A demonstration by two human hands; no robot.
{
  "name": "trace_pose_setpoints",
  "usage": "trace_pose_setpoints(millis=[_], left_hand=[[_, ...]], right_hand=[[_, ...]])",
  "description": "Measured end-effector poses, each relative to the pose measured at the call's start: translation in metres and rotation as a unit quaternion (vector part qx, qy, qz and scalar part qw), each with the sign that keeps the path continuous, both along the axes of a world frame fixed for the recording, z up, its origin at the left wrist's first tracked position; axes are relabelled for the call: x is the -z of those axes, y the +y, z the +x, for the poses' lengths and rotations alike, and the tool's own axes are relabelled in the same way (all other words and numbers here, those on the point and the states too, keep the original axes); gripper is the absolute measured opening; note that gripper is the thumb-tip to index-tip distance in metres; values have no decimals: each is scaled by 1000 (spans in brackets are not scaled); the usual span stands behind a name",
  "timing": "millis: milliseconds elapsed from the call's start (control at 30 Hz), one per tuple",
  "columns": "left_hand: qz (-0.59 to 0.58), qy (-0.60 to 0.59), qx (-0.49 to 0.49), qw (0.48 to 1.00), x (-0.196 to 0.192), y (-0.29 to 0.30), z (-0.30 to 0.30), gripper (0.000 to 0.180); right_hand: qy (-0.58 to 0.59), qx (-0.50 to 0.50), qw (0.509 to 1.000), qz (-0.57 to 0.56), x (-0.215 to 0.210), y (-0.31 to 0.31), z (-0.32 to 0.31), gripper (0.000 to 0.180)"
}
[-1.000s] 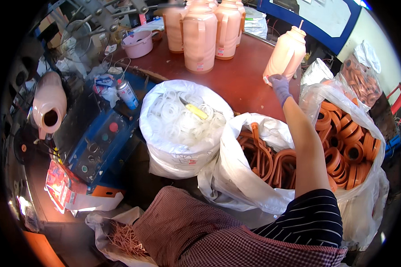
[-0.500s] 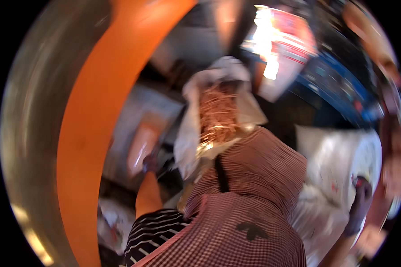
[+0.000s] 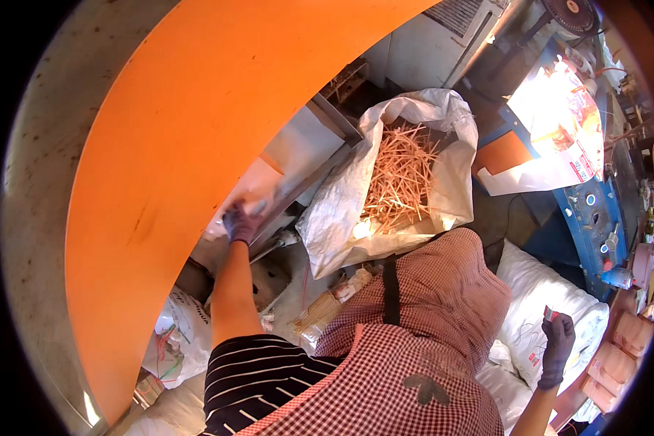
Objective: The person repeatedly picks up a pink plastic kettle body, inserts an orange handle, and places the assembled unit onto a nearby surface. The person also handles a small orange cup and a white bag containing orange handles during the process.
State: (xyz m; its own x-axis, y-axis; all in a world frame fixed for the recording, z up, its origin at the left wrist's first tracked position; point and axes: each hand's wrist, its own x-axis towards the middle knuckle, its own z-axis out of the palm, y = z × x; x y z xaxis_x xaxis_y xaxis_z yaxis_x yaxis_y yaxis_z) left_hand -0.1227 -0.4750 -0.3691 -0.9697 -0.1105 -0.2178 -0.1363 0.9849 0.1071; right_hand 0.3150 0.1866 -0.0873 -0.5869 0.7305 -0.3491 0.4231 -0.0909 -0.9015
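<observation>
The view looks down past a red-and-white checked apron (image 3: 407, 341) and has swung to the wearer's left. One second ago it faced peach flasks (image 3: 609, 365), with the right hand at the base of one; those flasks now sit at the far right edge.

The gloved left hand (image 3: 241, 222) reaches just beside the curved edge of a big orange panel (image 3: 160, 182). A peach-coloured piece (image 3: 260, 180), lying on a pale metal surface (image 3: 307, 149), is next to it, partly hidden by the panel; half a second ago more of that piece showed. Whether the left fingers are apart or closed on it, I cannot tell.

The gloved right hand (image 3: 558, 341) is raised at the right, its fingertips pinched together on a small red piece (image 3: 550, 314). Behind it is a plump white bag (image 3: 538, 280); the clear rings seen inside it one second ago are out of sight from this angle.

Near the centre, a white woven sack (image 3: 329, 218) gapes open, holding a loose tangle of thin, peach-orange sticks (image 3: 400, 174). At lower left, another white bag (image 3: 176, 320) has red and green strands (image 3: 168, 354) against it.
</observation>
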Motion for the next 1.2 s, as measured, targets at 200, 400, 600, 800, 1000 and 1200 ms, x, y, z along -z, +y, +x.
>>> trace_pose_setpoints(millis=[200,400,600,800,1000,1200], left_hand=[[-77,132,-69,986,-15,-68,-31,82],[45,275,-63,958,-16,-75,-41,45],[261,110,-41,958,-174,82,10,36],[457,86,130,876,-232,223,56,30],[696,-54,196,689,-197,334,25,34],[863,-254,32,436,-208,447,68,34]], right_hand=[[-20,20,999,14,-5,-11,-6,26],[-15,-6,1000,-10,3,-18,-10,19],[28,-5,999,-17,5,-26,-28,15],[121,-18,992,-20,-3,-35,-24,15],[190,70,978,-49,-23,-56,24,12],[187,83,978,-44,-16,-72,69,10]])
